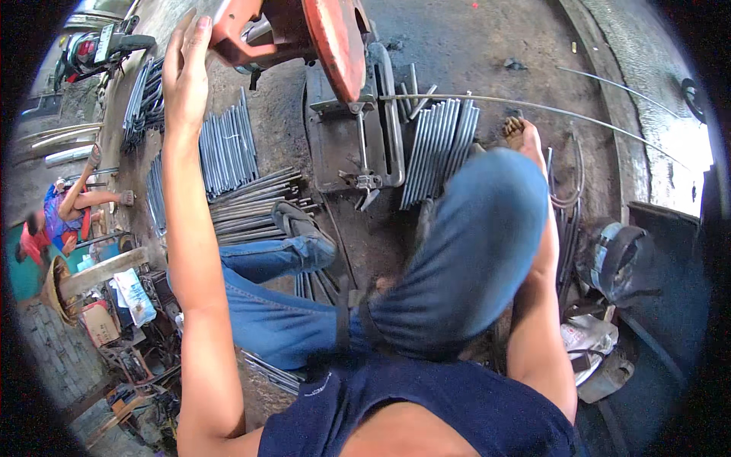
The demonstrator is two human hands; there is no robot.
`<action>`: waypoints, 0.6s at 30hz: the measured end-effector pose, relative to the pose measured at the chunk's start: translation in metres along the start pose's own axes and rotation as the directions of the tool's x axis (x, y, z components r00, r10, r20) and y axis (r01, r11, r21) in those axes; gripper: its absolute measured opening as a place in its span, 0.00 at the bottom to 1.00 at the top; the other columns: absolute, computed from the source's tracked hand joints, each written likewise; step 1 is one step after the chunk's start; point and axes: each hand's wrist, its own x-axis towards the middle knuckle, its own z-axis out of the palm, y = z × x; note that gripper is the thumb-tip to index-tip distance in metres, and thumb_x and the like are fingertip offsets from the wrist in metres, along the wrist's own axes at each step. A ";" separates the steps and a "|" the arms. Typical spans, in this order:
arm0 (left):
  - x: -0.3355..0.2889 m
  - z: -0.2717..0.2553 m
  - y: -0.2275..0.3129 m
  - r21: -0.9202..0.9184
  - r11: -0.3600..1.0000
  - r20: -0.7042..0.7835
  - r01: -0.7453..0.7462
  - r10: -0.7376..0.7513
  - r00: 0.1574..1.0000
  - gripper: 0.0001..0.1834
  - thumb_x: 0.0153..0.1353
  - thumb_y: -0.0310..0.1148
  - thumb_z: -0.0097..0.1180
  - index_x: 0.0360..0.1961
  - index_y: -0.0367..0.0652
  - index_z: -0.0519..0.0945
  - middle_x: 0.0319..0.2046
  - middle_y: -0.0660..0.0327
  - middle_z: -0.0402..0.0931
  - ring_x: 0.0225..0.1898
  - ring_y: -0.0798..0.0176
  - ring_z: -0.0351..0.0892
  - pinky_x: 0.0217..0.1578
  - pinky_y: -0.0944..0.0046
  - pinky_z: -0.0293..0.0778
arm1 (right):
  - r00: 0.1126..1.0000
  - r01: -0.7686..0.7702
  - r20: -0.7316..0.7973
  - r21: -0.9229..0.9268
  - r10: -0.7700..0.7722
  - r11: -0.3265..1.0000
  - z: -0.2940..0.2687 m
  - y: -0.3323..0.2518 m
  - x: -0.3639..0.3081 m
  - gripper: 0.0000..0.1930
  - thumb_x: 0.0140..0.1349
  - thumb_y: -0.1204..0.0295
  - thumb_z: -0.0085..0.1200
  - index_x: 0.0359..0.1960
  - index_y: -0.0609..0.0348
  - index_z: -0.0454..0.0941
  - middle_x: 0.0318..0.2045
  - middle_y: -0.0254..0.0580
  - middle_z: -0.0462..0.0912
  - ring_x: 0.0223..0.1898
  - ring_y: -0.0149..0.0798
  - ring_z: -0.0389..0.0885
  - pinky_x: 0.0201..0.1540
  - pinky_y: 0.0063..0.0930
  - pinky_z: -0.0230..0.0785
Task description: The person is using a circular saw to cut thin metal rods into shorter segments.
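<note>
Left hand: fingers straight, not closed, against left edge of orange-red saw, which sits just right of that hand. Right hand: out past bent knee, fingers partly curled; cannot tell whether clamped on anything. Long thin rod runs from under saw, passing just ahead of right hand. Metal base between hands. Cut tubes left of right hand; grey tube bundle nearer body than left hand, to its right.
</note>
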 end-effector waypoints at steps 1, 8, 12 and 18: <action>0.005 0.004 -0.005 -0.045 0.999 0.025 -0.028 0.029 0.999 0.29 0.67 0.46 0.51 0.62 0.37 0.68 0.58 0.55 0.70 0.58 0.64 0.69 0.57 0.62 0.65 | 0.987 0.051 -0.155 -0.003 -0.051 0.999 0.002 0.005 0.023 0.10 0.66 0.69 0.45 0.36 0.65 0.73 0.30 0.51 0.80 0.30 0.48 0.79 0.37 0.39 0.77; 0.018 0.028 0.005 -0.316 0.939 -0.007 0.137 -0.147 0.989 0.21 0.67 0.34 0.49 0.58 0.33 0.71 0.55 0.54 0.73 0.56 0.60 0.74 0.59 0.60 0.67 | 0.945 0.122 -0.311 0.045 -0.102 0.992 -0.003 0.014 0.138 0.10 0.66 0.68 0.50 0.41 0.63 0.71 0.38 0.53 0.77 0.34 0.51 0.80 0.36 0.43 0.79; -0.001 0.066 0.019 -0.011 0.998 -0.218 -0.069 0.065 0.974 0.25 0.62 0.38 0.53 0.55 0.30 0.72 0.48 0.47 0.77 0.48 0.54 0.79 0.48 0.58 0.75 | 0.884 0.154 -0.433 -0.083 -0.175 0.985 0.002 0.005 0.157 0.09 0.67 0.69 0.50 0.40 0.63 0.74 0.39 0.46 0.79 0.36 0.47 0.81 0.42 0.46 0.79; 0.016 0.058 0.029 -0.060 0.991 -0.113 -0.118 0.111 0.987 0.23 0.63 0.35 0.50 0.55 0.31 0.72 0.50 0.50 0.75 0.48 0.58 0.78 0.51 0.63 0.73 | 0.973 0.143 -0.145 -0.222 -0.178 0.964 0.029 -0.011 0.101 0.10 0.68 0.68 0.48 0.39 0.63 0.76 0.37 0.49 0.83 0.38 0.45 0.83 0.43 0.42 0.78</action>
